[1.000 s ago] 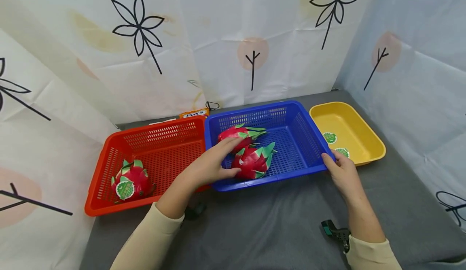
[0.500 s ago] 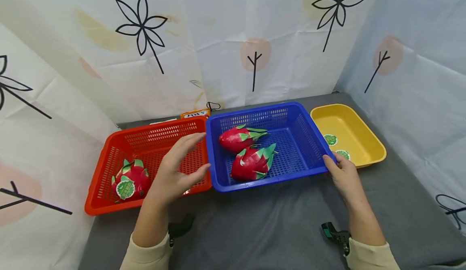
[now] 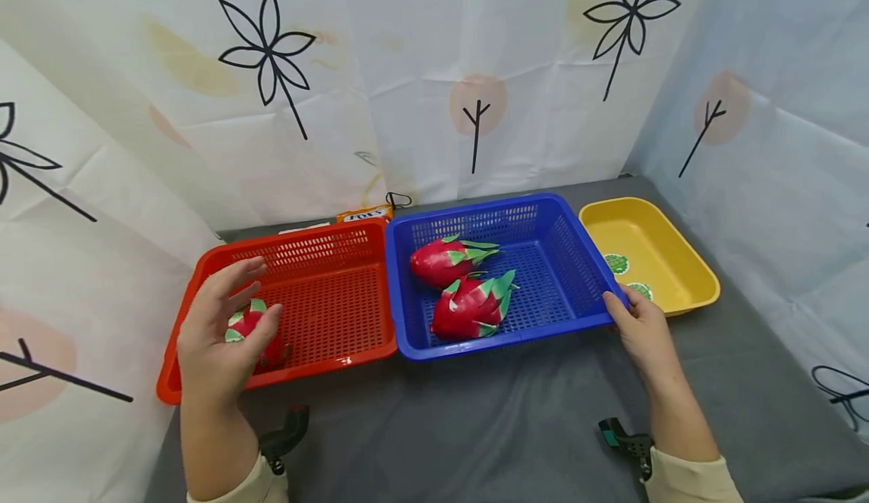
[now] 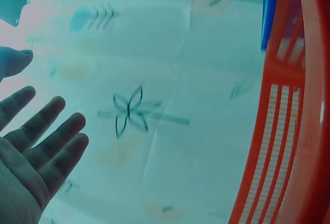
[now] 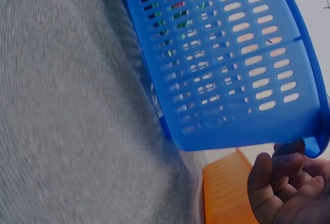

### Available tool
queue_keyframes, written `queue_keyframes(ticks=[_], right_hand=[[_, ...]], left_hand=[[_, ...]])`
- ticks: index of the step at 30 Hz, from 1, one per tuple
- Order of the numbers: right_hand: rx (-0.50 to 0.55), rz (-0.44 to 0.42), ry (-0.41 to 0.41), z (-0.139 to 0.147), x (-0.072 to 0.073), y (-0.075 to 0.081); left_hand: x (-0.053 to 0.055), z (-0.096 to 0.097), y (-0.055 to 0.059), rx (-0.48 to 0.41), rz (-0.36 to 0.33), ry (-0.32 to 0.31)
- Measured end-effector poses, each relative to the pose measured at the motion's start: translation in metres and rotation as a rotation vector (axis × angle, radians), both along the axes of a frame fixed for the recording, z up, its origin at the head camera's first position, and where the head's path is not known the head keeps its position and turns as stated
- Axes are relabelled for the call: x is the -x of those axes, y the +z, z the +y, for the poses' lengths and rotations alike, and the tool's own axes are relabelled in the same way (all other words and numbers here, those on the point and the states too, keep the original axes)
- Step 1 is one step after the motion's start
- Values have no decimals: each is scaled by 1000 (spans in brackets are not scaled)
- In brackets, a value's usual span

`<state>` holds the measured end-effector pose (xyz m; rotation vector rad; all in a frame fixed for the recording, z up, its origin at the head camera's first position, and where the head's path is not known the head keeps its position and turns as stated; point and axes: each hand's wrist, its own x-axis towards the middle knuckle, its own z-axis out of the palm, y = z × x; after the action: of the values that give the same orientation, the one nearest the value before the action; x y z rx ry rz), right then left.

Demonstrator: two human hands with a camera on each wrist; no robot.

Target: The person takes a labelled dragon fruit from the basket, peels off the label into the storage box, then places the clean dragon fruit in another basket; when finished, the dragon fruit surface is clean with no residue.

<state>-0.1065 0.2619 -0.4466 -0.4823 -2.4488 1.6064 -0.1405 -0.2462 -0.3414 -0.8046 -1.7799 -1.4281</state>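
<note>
Clearly, the right hand grips the blue basket at its near right corner, thumb over the rim and fingers curled beneath. Well left of the blue basket, the left hand hangs over the red basket, fingers apart in a loose curve, holding nothing. One red fruit lies in the red basket, toward the end farthest from the blue basket; in the head view it shows behind the left thumb and fingers, partly hidden by them. Inside the blue basket, in its left half, lie a rear fruit and a front fruit, leaves pointing right, both well apart from the right fingers. Just right of the blue basket stands a yellow tray with green labels. An orange packet lies near the blue basket's far left corner. A grey surface spreads before the blue basket.
</note>
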Motion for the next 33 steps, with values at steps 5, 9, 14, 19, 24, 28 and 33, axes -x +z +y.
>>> queue_keyframes(ticks=[5,9,14,19,24,28,33], right_hand=[[11,18,-51,-3,-1,0],[18,37,-68,-4,0,-2],[23,41,-81,-5,1,-4],[28,62,-117,-5,3,-6],[-84,137,-221,-9,1,-6],[-192,238,-258,-13,2,-6],[-268,293,-270,-18,3,-4]], left_hand=[[-1,-29,-7,-199,-68,86],[-1,-56,-16,-325,-153,178],[0,-95,-33,-399,-317,314],[2,-122,-47,-461,-471,389],[2,-137,-60,-516,-645,411],[4,-150,-72,-453,-873,385],[5,-162,-91,-397,-973,225]])
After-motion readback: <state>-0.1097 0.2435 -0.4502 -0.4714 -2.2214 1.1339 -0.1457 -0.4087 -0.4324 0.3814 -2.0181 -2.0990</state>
